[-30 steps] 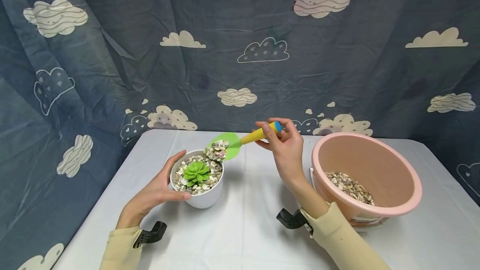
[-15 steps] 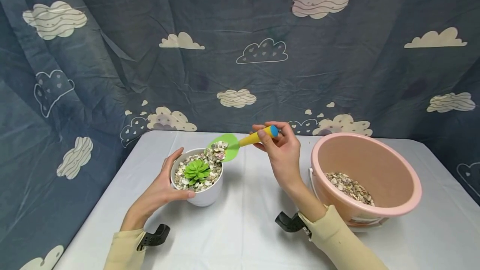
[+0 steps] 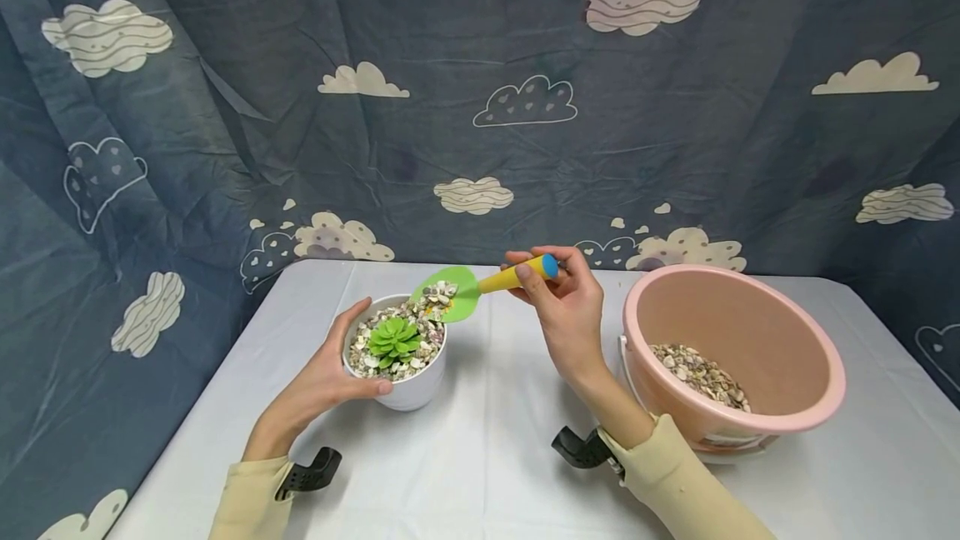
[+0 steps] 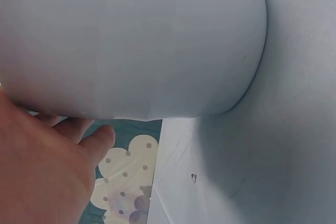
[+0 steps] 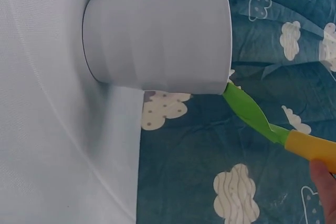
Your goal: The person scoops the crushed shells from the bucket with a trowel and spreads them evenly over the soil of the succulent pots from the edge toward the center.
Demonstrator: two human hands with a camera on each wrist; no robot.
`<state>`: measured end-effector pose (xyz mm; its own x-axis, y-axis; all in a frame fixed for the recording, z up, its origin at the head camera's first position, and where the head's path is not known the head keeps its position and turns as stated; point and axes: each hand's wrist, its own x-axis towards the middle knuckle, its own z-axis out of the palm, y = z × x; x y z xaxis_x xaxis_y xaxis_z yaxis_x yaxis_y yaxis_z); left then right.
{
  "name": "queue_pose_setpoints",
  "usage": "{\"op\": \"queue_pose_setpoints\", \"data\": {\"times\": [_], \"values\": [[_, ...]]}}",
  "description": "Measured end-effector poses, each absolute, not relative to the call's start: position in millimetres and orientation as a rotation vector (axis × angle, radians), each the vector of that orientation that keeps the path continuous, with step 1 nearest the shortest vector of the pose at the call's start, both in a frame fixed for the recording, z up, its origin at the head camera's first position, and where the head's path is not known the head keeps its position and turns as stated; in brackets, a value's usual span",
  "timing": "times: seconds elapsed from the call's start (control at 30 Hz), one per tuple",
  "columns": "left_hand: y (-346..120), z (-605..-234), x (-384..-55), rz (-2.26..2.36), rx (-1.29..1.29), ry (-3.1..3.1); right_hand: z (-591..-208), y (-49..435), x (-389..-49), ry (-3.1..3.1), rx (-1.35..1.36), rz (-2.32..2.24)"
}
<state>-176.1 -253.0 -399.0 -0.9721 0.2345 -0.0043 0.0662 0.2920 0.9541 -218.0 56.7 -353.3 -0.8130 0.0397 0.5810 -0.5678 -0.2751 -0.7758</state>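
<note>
While the left hand (image 3: 318, 390) cups the near-left wall of the white pot (image 3: 408, 392) at table centre, the right hand (image 3: 564, 307) pinches the yellow handle of the green scoop (image 3: 454, 295), its pebble-laden blade tilted over the pot's far rim.

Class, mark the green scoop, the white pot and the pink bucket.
green scoop (image 3: 459, 300), head view, on the blade
white pot (image 3: 415, 392), head view, on the front wall
pink bucket (image 3: 757, 338), head view, on the inner wall
</note>
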Motion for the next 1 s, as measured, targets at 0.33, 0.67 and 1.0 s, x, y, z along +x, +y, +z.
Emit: {"op": "queue_pose_setpoints", "data": {"times": [0.33,0.67,1.0], "values": [[-255,-401,-176,1.788,0.32,2.387,-355,58,-218,-1.592,0.591,2.146],[-256,-402,-179,1.835,0.363,2.334,-356,57,-222,-1.603,0.564,2.139],[-263,-402,-179,1.942,0.489,2.22,-356,56,-221,-1.604,0.57,2.144]]}}
